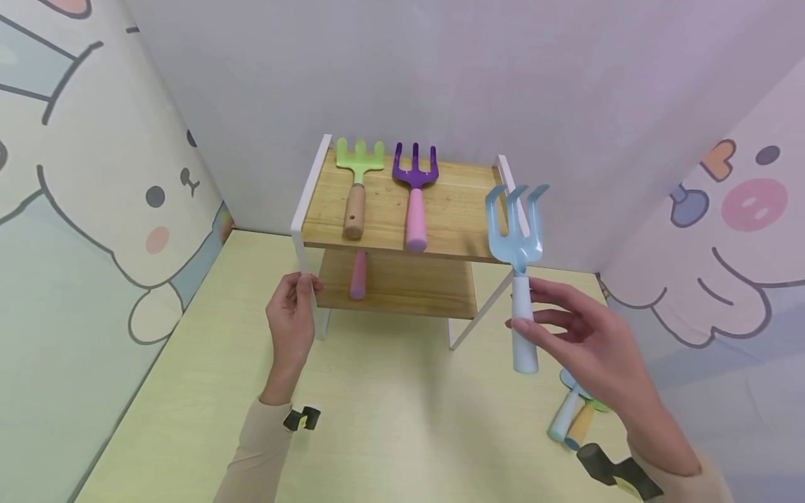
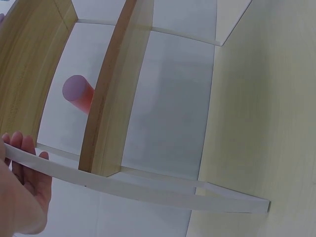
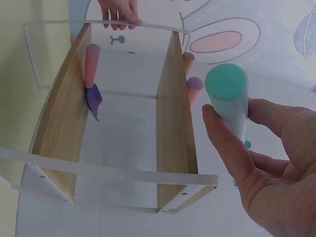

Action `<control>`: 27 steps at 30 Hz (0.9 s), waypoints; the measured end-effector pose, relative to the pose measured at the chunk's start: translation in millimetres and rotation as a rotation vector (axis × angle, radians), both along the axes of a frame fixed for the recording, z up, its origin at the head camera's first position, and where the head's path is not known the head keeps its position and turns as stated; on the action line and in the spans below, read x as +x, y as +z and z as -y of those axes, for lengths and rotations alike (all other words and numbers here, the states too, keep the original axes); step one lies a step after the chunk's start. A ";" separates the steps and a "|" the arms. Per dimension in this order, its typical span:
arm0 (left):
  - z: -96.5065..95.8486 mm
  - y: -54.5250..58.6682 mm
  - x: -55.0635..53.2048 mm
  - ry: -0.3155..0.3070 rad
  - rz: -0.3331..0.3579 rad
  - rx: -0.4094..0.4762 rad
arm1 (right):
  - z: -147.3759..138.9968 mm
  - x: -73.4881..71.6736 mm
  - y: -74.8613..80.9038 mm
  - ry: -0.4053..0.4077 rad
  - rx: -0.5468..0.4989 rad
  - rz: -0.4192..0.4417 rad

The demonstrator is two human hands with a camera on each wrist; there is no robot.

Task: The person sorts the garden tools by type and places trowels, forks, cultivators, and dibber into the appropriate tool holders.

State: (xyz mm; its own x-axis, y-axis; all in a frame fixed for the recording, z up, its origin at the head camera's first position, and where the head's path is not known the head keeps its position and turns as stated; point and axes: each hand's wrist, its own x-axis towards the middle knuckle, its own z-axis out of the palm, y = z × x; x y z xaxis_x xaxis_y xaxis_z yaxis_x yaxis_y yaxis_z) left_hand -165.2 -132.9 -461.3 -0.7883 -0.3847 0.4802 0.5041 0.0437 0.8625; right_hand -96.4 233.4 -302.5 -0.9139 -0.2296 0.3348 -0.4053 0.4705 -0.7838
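My right hand pinches the pale blue handle of a small garden fork, its tines pointing up, at the right front of a two-tier wooden shelf. In the right wrist view the fork's handle end faces the camera. With curled fingers, my left hand holds the white side frame of the shelf. On the top board lie a green fork with a wooden handle and a purple fork with a pink handle, side by side, tines toward the back.
On the lower board lies a purple-headed tool with a pink handle. Two more tools, one with a pale blue handle and one with a yellow handle, lie on the pale yellow surface at right. Walls with cartoon animals surround the shelf.
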 end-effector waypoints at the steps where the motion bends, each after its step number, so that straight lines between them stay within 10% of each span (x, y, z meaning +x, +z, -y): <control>1: -0.1 0.0 0.1 0.002 0.002 -0.002 | 0.6 -2.3 1.0 0.001 0.001 0.003; 19: -1.0 1.1 1.2 0.007 0.032 -0.003 | 10.1 -32.2 19.6 0.058 -0.102 0.098; 27: -0.9 2.2 1.4 0.015 0.040 -0.001 | 15.4 -42.0 29.9 -0.013 0.008 0.170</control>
